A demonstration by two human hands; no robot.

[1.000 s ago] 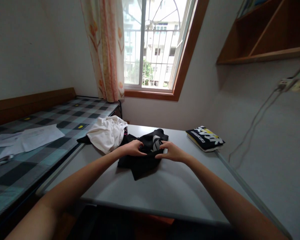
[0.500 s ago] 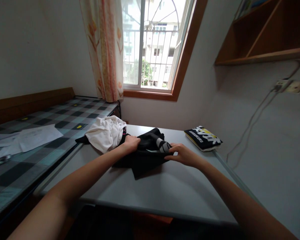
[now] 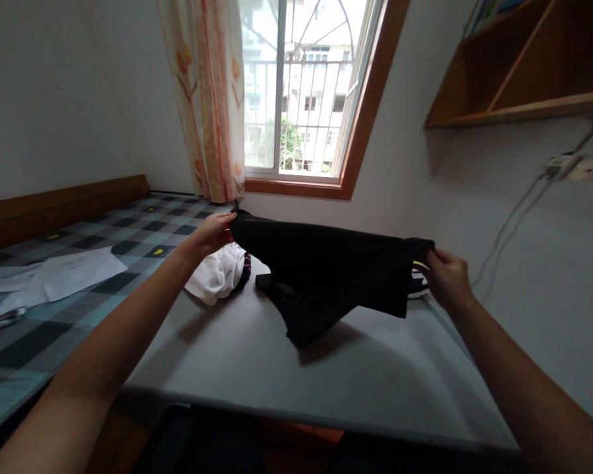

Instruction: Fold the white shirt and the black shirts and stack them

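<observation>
A black T-shirt (image 3: 326,263) hangs stretched between my two hands above the grey-white table. My left hand (image 3: 217,230) pinches its upper left corner, in front of the bed and the curtain. At the opposite corner, my right hand (image 3: 449,273) grips the edge with closed fingers. The lower part of the shirt droops toward the tabletop, one corner hanging lowest near the middle. Behind my left forearm lies a crumpled white garment (image 3: 217,273) with a dark, pink-marked edge. A folded black printed garment (image 3: 418,287) is mostly hidden behind the held shirt and my right hand.
The table (image 3: 296,395) stands against a bed (image 3: 79,230) with a checked cover on the left. Papers (image 3: 79,270) lie on that bed. A wooden shelf (image 3: 524,72) and a socket with cables (image 3: 558,168) are on the right wall.
Both hands have lifted the black T-shirt off the table and spread it wide. My left hand moved up and left, my right hand up and right. The shirt now covers most of the folded garment.
</observation>
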